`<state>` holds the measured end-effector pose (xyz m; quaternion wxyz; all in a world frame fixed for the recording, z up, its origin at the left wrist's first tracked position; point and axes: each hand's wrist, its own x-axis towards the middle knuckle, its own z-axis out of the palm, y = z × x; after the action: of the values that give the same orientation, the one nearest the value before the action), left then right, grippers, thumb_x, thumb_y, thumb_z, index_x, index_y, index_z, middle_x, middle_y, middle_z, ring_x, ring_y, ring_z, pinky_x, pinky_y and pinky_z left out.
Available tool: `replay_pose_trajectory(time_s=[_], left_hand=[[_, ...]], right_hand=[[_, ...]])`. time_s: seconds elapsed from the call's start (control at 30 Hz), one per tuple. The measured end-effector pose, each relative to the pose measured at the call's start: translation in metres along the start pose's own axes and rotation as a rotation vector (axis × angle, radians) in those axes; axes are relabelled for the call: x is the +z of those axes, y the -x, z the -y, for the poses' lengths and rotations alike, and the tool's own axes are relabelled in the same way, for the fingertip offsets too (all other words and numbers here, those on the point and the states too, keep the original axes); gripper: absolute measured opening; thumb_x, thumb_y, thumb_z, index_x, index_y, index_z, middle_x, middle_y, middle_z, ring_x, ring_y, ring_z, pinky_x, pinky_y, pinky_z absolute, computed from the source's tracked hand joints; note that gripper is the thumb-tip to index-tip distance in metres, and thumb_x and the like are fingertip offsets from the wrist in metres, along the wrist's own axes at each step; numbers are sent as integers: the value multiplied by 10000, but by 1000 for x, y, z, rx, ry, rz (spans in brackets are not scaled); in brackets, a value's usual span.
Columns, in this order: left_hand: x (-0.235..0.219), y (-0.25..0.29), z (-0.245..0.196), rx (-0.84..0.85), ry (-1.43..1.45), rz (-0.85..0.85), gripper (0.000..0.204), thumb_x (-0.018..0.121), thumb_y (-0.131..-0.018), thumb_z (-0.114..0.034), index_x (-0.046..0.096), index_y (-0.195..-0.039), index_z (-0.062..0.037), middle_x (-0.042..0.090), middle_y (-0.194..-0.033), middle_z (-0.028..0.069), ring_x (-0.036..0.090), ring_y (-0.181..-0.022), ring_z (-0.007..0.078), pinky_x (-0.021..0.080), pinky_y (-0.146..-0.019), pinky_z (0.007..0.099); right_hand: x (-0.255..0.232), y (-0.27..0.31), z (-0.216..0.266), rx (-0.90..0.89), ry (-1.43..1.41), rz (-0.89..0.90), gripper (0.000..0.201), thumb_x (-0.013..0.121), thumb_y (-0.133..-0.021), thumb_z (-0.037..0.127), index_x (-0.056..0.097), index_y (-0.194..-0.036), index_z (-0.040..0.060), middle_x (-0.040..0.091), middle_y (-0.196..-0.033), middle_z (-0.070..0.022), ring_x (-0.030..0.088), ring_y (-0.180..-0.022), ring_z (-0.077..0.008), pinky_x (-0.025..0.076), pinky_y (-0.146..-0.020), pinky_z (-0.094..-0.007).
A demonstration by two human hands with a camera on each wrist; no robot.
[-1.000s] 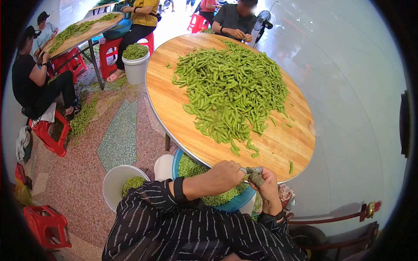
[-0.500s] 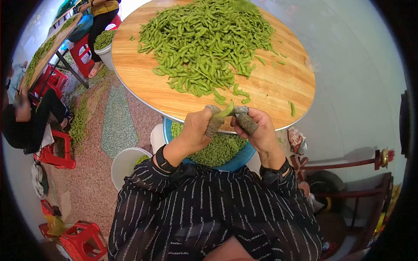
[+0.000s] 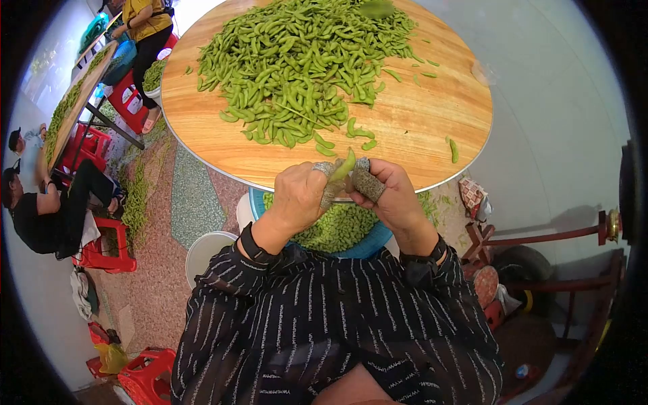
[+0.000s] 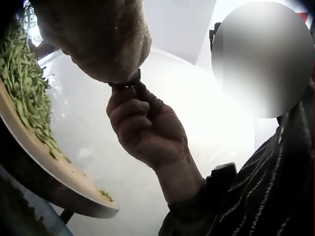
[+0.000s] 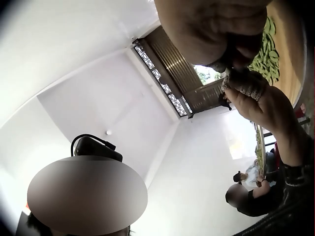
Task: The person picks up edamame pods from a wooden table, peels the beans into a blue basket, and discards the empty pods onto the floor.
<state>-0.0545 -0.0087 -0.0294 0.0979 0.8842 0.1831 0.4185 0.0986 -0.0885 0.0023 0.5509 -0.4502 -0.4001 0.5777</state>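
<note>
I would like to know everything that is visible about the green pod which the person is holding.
The pod is light green, slightly curved and tapered at its free tip. In the head view it tilts, tip pointing up and slightly right, in front of the near part of the round table. The left hand's grip pinches its lower part, hiding that end. The right hand's grip is close beside it; contact is unclear.

I see small white letters (image 3: pixel 277 376) in thin lines on the black shirt (image 3: pixel 337 324). Some look like M and W. They run close together, so I can't read a real word. I can't read anything else here.
</note>
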Motion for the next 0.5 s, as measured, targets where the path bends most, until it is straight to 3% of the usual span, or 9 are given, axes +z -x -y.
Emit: replay_pose_trajectory(time_s=[0.13, 0.2, 0.4, 0.5], left_hand=[[7, -5, -1, 87, -49, -102, 273, 637, -640, -100, 486, -861, -43, 507, -637, 96, 500, -521, 282, 369, -443, 367], [7, -4, -3, 60, -57, -72, 288, 603, -642, -135, 518, -898, -34, 468, -586, 80, 489, -520, 255, 374, -451, 357], [10, -1, -2, 84, -78, -69, 315, 652, -635, -148, 455, -854, -35, 481, -611, 103, 484, -504, 283, 363, -433, 373], [13, 6, -9, -31, 46, -47, 247, 600, -669, -112, 496, -869, -12, 501, -613, 115, 520, -557, 301, 407, -487, 367]], right_hand=[[-3, -2, -4, -3, 0, -15, 107, 513, -815, 109, 573, -878, 46, 551, -705, 30, 463, -583, -26, 352, -499, -155], [0, 0, 0, -10, -29, -11, 123, 515, -812, 106, 570, -901, 41, 552, -719, 32, 471, -606, -27, 370, -523, -153], [0, 0, -4, -15, -81, -50, 109, 492, -810, 57, 562, -886, 23, 548, -732, 16, 465, -611, -32, 372, -540, -157], [5, -2, -9, -36, -91, -69, 85, 493, -801, 37, 552, -859, 20, 544, -721, 2, 457, -599, -47, 370, -542, -172]])
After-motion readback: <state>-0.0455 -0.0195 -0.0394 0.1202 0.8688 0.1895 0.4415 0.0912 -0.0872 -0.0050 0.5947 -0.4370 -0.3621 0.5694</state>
